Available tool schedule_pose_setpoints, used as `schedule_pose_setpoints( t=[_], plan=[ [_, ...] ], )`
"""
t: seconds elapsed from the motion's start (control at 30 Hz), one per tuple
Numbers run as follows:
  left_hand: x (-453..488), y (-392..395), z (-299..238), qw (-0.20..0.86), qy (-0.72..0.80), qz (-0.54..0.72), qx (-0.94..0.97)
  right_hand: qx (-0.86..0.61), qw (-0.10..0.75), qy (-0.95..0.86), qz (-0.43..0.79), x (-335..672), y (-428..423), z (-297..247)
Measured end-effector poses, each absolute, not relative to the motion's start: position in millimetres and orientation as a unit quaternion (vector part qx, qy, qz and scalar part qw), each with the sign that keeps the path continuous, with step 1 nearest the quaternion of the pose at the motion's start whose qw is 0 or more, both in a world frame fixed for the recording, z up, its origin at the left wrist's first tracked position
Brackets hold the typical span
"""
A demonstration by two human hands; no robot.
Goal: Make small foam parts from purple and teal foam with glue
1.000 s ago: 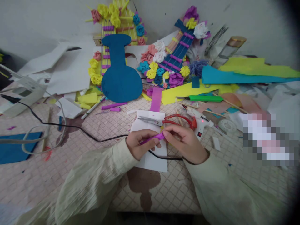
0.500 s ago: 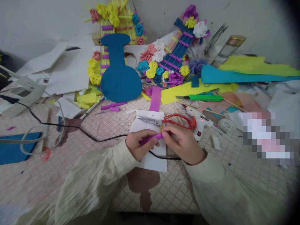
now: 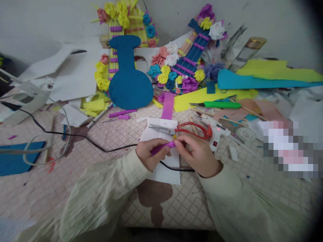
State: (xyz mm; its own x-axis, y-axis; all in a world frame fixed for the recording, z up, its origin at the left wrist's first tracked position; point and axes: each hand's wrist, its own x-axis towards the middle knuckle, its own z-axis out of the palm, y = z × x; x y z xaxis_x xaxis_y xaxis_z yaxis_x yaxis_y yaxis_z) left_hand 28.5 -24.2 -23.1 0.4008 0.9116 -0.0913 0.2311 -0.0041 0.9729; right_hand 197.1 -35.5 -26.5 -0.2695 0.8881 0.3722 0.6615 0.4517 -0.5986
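Note:
A purple paper roll (image 3: 161, 147) lies between my two hands, over a white paper sheet (image 3: 165, 176). My left hand (image 3: 152, 153) is closed around its left part, thumb along the front. With pinched fingertips, my right hand (image 3: 198, 154) grips the roll's right end. Just beyond the hands, red-handled scissors (image 3: 188, 129) rest on the white sheet, blades pointing left. To their right is a white glue gun (image 3: 217, 134) with a small red light on. A flat purple paper strip (image 3: 167, 107) lies behind the scissors.
A blue guitar-shaped cutout (image 3: 130, 87) leans at the back, beside a blue paper guitar (image 3: 193, 57) trimmed with paper flowers. A green-handled knife (image 3: 222, 105) lies at right. A black cable (image 3: 83, 135) crosses the table and passes under my hands. Purple offcuts (image 3: 122, 113) lie at left.
Hands and purple roll hold nearly the same pose. The whole view has shifted very slightly; nothing on the table has visibly moved.

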Motion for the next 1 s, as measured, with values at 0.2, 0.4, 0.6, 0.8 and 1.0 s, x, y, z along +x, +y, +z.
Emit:
schedule_pose_setpoints(
  t=[0.2,0.4,0.6,0.8,1.0],
  plan=[
    [27.2,-24.3,-24.8,0.522,0.452,0.318,0.650,-0.528,0.354,-0.723,0.272,198.3,-35.7,-21.6],
    [27.0,-25.0,-26.0,0.516,0.452,0.320,0.654,-0.532,0.349,-0.717,0.283,198.7,-35.2,-20.0],
    [26.5,-22.9,-26.7,0.502,0.456,0.314,0.664,-0.509,0.367,-0.730,0.269,196.4,-36.6,-19.2],
    [26.1,-23.8,-24.7,0.504,0.452,0.323,0.661,-0.526,0.372,-0.697,0.315,196.0,-36.9,-18.7],
    [26.4,-24.4,-25.3,0.495,0.457,0.327,0.663,-0.534,0.362,-0.691,0.325,198.0,-35.0,-20.4]
  ],
)
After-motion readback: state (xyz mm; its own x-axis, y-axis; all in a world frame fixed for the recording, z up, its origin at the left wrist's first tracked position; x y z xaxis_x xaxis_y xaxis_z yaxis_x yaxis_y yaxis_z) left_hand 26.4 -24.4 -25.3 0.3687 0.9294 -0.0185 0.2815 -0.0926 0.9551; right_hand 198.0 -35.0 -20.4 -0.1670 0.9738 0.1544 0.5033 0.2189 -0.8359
